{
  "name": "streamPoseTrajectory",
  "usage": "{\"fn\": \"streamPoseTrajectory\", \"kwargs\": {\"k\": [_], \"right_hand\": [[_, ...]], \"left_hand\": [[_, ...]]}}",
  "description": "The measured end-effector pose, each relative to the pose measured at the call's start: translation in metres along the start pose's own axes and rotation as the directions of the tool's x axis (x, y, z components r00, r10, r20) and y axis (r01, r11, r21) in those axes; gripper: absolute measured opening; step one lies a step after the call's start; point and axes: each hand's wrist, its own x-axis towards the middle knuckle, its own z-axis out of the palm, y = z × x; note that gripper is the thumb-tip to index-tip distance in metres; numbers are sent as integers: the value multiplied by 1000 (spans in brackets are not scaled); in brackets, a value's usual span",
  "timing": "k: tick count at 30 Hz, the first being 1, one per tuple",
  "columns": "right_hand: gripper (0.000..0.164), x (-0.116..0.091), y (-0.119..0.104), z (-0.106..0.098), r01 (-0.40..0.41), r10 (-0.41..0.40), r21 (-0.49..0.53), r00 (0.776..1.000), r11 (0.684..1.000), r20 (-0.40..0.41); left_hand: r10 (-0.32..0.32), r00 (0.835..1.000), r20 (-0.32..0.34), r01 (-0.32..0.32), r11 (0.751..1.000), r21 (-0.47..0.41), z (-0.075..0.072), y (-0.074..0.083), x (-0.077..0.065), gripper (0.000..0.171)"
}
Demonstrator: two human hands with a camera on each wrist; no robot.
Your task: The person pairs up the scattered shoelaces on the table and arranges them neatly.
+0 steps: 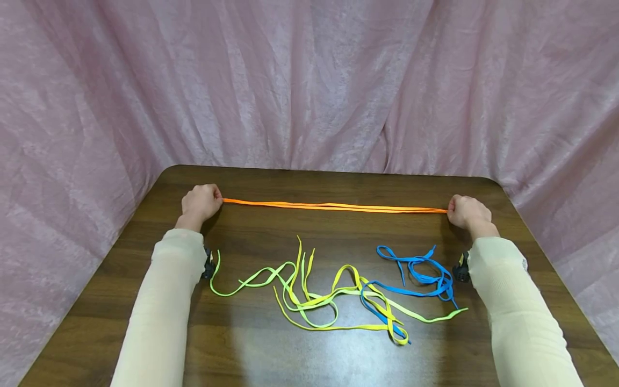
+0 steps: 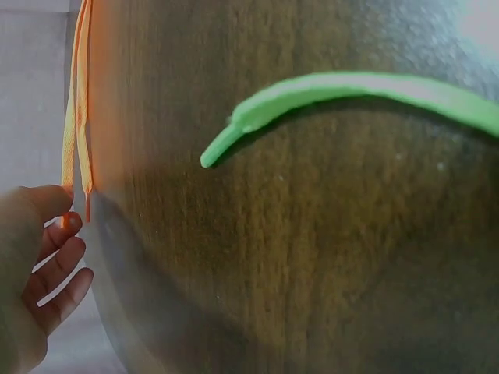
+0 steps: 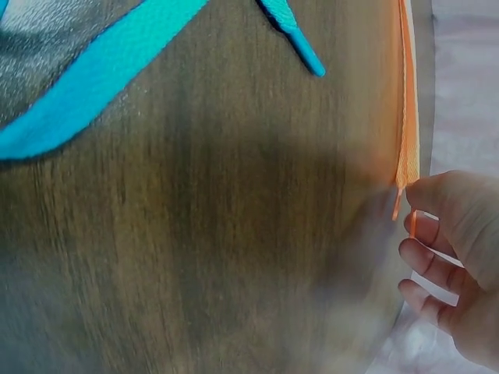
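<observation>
On each wrist sat a dark device (image 1: 462, 267) with a small yellowish mark, which was too small for reading. The orange laces (image 1: 314, 206) lay stretched in two nearly straight strands between the two hands, along the far part of the wooden table (image 1: 367, 231). The left hand (image 1: 202, 202) pinched them at one end, and the right hand (image 1: 468, 210) pinched at the other end. In both wrist views, one orange tip came out under the thumb, while a second tip pointed down just beside the fingertips (whether this second strand was also gripped, I could not tell). The remaining fingers of each hand were loosely bent and a little apart from one another.

Both arms, in cream sleeves (image 1: 522, 317), reached forward and stood well apart, with the hands near the far corners of the table. Nearer to the person, between the forearms, were the green laces (image 2: 335, 86), the yellow laces (image 1: 358, 327) and the blue laces (image 3: 86, 93). The green and the yellow were tangled together in the middle; the blue lay more to the right, partly crossing them. Behind the table hung a pink curtain (image 1: 314, 80) in folds.
</observation>
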Motion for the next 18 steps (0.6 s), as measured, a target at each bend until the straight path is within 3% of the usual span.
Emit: {"fn": "streamPoseTrajectory", "kwargs": {"k": [8,18], "right_hand": [[9,1,1,4,-38,38,-6,999,999,-1],[10,-1,-2,14,-29,29,-11,999,1000,-22]], "left_hand": [[-16,1000,-19,16,1000,17,1,5,3,13],[-14,1000,14,14,999,34,5,7,2,11]]}}
